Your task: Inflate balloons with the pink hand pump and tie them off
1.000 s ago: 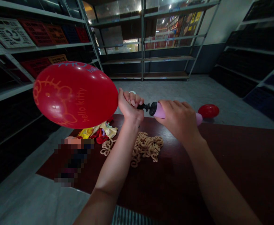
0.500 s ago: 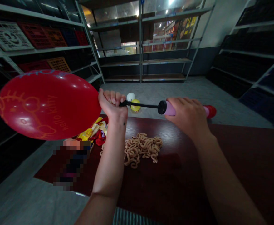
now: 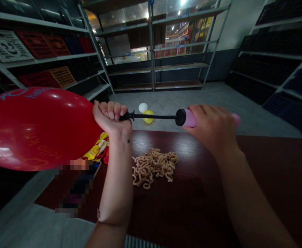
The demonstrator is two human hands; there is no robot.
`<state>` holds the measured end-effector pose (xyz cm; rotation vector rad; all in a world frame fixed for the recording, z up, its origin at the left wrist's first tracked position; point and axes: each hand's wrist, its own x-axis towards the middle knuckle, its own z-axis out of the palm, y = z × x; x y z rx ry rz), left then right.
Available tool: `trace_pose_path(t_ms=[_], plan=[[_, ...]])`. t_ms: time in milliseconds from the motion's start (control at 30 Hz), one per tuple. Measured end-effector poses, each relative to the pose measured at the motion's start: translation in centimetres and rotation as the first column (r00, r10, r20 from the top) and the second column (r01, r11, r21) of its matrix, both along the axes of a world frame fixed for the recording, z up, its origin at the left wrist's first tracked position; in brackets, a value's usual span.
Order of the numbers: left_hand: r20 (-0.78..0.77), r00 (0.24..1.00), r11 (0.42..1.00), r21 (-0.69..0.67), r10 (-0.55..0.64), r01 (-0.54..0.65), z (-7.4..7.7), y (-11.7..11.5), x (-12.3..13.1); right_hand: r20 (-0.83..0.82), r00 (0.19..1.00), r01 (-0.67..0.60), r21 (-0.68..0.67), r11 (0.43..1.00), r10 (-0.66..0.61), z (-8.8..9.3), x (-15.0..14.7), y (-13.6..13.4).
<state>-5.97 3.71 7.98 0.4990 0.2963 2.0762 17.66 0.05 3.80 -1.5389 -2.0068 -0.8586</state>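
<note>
A big red balloon [image 3: 34, 129] with faint printed lettering fills the left side, held out over the table's left end. My left hand [image 3: 111, 119] is closed around the balloon's neck and the black nozzle end of a hand pump. My right hand [image 3: 212, 127] is wrapped around the pump's pink barrel [image 3: 189, 118]. The pump's thin black rod [image 3: 153, 116] is drawn out between my two hands.
On the dark wooden table [image 3: 269, 172] lie a heap of tan clips [image 3: 153, 166], a pile of flat coloured balloons [image 3: 99, 148] and a blurred-out item. A white balloon [image 3: 143, 107] and a yellow balloon [image 3: 148, 116] rest on the floor. Metal shelving lines the walls.
My hands have moved apart, drawing the pump rod out. The balloon has shifted left and looks larger. The view has drifted, hiding the red balloon on the floor behind my right hand.
</note>
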Motion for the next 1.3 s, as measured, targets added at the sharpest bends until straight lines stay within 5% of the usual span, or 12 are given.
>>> trace_pose_path(t_ms=[300, 567, 867, 1300], plan=[[-0.001, 0.998, 0.997, 0.04, -0.068, 0.067, -0.2, -0.9, 4.0, 0.022, 1.0, -0.021, -0.031, 0.999, 0.021, 0.3, -1.4, -0.4], [-0.103, 0.976, 0.982, -0.039, -0.19, 0.187, -2.1, -1.0, 7.8, 0.025, 0.999, -0.034, -0.063, 0.997, 0.035, -0.3, -3.5, -0.7], [-0.031, 0.962, 0.959, -0.098, -0.27, 0.265, -2.8, 0.9, 6.3, -0.032, 0.996, -0.082, -0.045, 0.996, 0.08, -1.2, -3.5, 0.1], [0.016, 0.983, 0.981, -0.06, -0.182, 0.183, -2.6, 2.4, 3.2, -0.028, 0.995, -0.102, -0.075, 0.992, 0.101, -1.9, -1.8, 1.2]])
